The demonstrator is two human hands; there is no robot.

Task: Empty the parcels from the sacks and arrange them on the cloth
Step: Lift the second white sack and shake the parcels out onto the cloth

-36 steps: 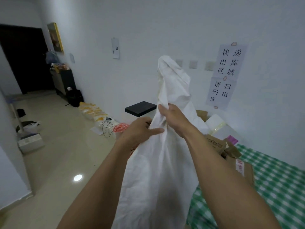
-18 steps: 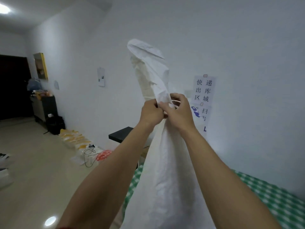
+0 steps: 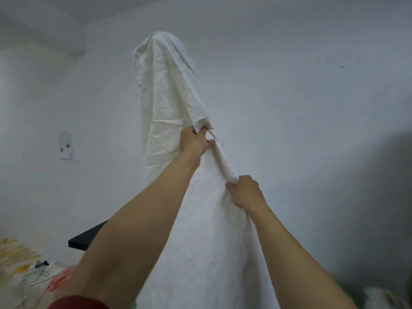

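Left hand point(image 3: 194, 141) is closed high up on a bunched fold of the white sack point(image 3: 205, 230), which is held aloft against the wall with its top flopped over and its body hanging down between the forearms. The right hand point(image 3: 245, 192) is clenched lower down, on a rolled edge of the same fabric. Whether any parcel is left inside cannot be told. Should one be lodged there, it could be shaken loose and dropped unseen, since the view is turned upward and the landing place is hidden behind the fabric. The floor at the left, with its yellow packets point(image 3: 13, 248) and cable point(image 3: 33, 275), could then be struck instead of the cloth. A slip is also to be feared at the right, where only a thin roll of fabric is gripped. Compared with half a second earlier, the hands have been parted and the right one drawn down the edge, while the sack has been raised higher. The checked cloth and the printed notice, then in view, are no longer shown, and the cardboard parcels seen a second ago are lost too.
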